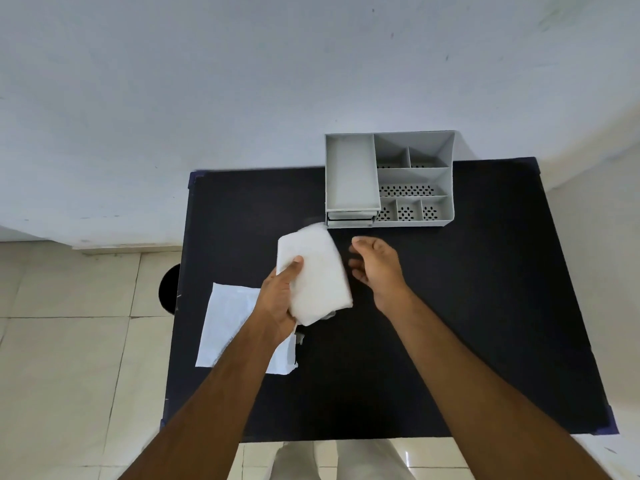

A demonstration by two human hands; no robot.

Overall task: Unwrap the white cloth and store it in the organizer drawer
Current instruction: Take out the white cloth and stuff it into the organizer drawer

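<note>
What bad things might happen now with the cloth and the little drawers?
The folded white cloth is pinched only by the left hand, so it may flop open or slip. The drawers under the gray organizer look shut; the free right hand must open one first. The cloth looks bulky and may not fit without refolding.

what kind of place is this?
Probably a plain indoor room set up for recording, not a lived-in home or office: a small black table against a bare white wall, a pale tiled floor, and only a grey desk organizer and white cloths on it.
</note>
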